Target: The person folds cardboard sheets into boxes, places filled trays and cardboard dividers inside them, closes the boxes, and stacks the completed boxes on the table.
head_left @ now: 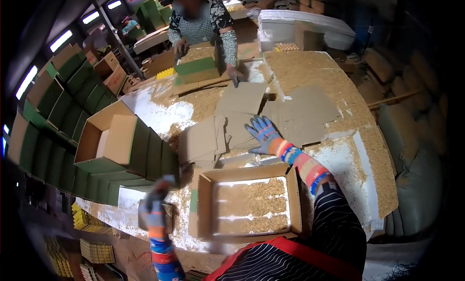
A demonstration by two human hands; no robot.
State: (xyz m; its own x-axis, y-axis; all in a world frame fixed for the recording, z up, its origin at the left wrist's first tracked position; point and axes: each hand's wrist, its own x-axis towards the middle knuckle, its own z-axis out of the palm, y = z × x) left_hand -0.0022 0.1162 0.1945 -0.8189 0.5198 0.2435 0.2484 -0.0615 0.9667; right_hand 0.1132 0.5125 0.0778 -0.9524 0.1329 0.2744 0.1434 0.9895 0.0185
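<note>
My right hand (264, 134), in a grey-blue glove, lies with spread fingers on flat cardboard sheets (237, 126) in the middle of the table. My left hand (157, 196), gloved and smeared by motion, is at the table's left front, left of the open box; whether it holds anything cannot be made out. Directly before me stands an open cardboard box (206, 206). Inside, a white framed tray (289, 211) is partly covered with tan, husk-like loose material (269, 206). More loose sheets (198, 140) lie just beyond the box.
Stacked green-and-brown boxes (140, 150) stand left. Across the table (315, 68), strewn with husks, a person (206, 27) has a hand on a green box (198, 70) and the other near the sheets. Full sacks (407, 136) line the right; yellow trays (89, 220) sit lower left.
</note>
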